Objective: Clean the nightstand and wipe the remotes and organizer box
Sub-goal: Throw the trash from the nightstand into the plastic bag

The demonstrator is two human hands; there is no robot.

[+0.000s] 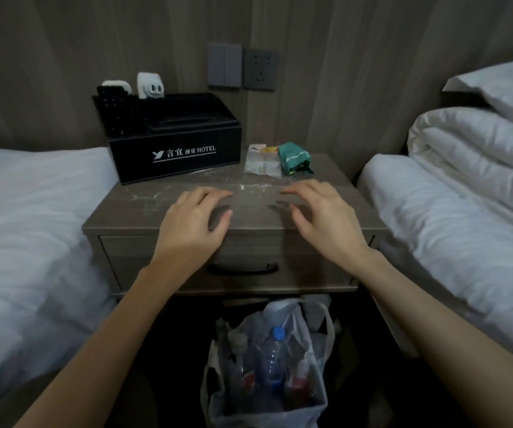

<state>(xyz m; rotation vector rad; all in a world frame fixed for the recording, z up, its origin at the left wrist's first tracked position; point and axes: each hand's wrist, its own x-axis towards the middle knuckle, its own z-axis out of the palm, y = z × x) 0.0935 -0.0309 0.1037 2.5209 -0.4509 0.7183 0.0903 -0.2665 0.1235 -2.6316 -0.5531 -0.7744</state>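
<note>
A grey-brown nightstand point(144, 211) stands between two beds, its top streaked with white dust. At its back left sits a black organizer box point(181, 152) with hotel lettering. A black remote point(113, 112) and a white remote point(150, 86) stand in its left compartments. My left hand point(193, 223) and my right hand point(323, 217) hover over the front edge of the top, fingers loosely spread, holding nothing. Clear plastic wrappers point(261, 163) and a crumpled green packet point(293, 159) lie at the back right.
White-sheeted bed point(26, 230) on the left; bed with folded duvet point(471, 168) and pillow on the right. A plastic bag point(267, 366) with bottles stands on the floor below the drawer handle point(242, 268). Wall switch point(224, 64) and socket behind.
</note>
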